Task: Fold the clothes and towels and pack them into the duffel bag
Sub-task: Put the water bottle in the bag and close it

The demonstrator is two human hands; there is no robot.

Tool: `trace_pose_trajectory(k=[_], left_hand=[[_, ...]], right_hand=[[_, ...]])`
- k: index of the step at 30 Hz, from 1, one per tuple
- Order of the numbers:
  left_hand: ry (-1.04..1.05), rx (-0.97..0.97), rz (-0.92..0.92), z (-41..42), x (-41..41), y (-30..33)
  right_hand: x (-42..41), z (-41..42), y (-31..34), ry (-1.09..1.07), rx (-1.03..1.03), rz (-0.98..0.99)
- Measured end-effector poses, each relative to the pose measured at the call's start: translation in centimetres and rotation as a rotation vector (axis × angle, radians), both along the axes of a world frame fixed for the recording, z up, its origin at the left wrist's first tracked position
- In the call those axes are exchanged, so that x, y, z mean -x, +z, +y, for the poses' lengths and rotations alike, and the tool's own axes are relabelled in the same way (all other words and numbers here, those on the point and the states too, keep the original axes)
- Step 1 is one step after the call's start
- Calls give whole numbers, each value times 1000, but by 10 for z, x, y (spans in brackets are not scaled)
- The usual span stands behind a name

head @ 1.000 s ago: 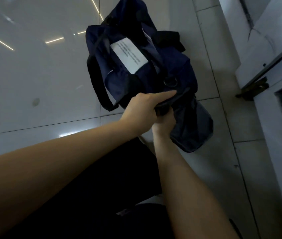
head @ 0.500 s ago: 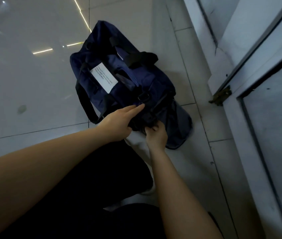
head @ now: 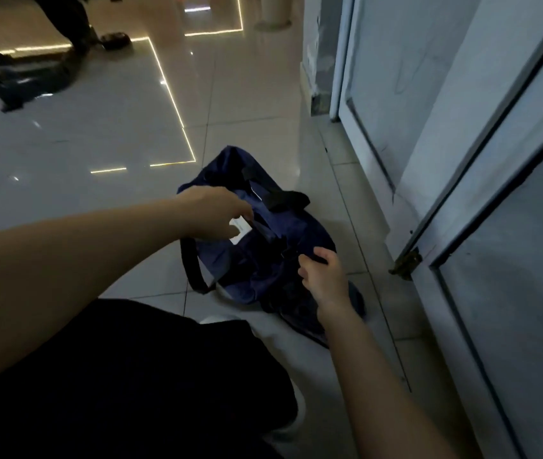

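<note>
A navy duffel bag (head: 263,260) with black straps lies on the tiled floor, a white label (head: 241,229) showing on its top. My left hand (head: 217,212) hovers over the bag's left top, fingers curled downward near the label, holding nothing that I can see. My right hand (head: 321,274) rests at the bag's near right side, fingers bent around the dark fabric there. One black handle (head: 285,197) lies across the far end, and a black strap loop (head: 194,266) hangs off the left side. No clothes or towels are visible.
A glass door with a metal frame (head: 446,200) and a brass floor latch (head: 407,261) stands close on the right. My dark-clothed leg (head: 131,376) and white shoe fill the foreground. Far left, dark stand legs (head: 8,77) rest on the glossy floor.
The view has tilted up and the bag now sits lower on the floor. My left hand has let go of the bag's near end and moved up over the label.
</note>
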State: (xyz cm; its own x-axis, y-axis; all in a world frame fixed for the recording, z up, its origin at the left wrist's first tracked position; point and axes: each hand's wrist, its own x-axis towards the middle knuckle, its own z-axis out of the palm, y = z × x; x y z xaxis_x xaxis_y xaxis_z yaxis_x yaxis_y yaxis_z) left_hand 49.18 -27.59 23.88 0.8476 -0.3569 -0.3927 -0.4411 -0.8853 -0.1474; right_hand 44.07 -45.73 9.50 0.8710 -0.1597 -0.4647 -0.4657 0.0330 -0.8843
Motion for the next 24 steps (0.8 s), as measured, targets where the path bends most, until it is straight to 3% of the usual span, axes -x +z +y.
trace_pose_trajectory(k=[3, 8, 13, 19, 24], left_hand=[[-21, 30, -59, 12, -13, 21], [3, 89, 38, 37, -40, 10], [86, 137, 74, 62, -89, -17], [358, 316, -16, 110, -147, -82], [655, 531, -179, 158, -182, -148]], right_hand=[[-21, 10, 24, 37, 30, -58], [-52, 25, 32, 173, 193, -136], [-84, 36, 9, 174, 230, -17], [-103, 28, -20, 193, 419, 69], [-95, 24, -27, 232, 641, -9]])
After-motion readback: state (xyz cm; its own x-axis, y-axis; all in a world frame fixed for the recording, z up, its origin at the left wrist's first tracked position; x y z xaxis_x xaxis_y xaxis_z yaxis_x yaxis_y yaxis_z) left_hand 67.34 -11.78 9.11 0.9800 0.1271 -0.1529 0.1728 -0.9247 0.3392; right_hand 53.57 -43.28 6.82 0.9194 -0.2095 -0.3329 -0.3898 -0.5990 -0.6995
